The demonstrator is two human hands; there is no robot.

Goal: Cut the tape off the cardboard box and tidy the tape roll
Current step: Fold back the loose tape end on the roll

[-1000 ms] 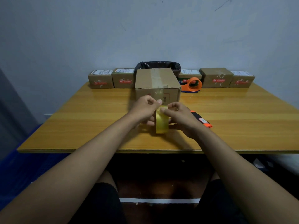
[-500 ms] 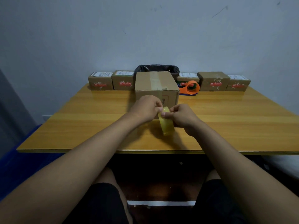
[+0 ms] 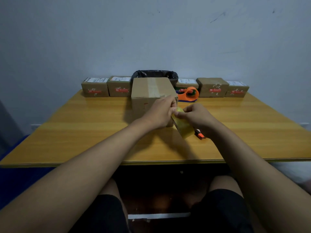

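Both hands, left hand (image 3: 160, 113) and right hand (image 3: 196, 115), pinch the yellow tape roll (image 3: 183, 126) beside the cardboard box (image 3: 148, 98), probably smoothing its loose end; next, set it on the bench (image 3: 84, 132).

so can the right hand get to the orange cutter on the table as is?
Probably yes: the cutter lies just beside the right hand, nothing between. But that hand is pinching the yellow tape and must release first.

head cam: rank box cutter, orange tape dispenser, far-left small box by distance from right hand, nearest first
1. Box cutter: on the table, just under and right of the right hand.
2. Orange tape dispenser: beyond the hand, near the back row.
3. Far-left small box: back left corner.
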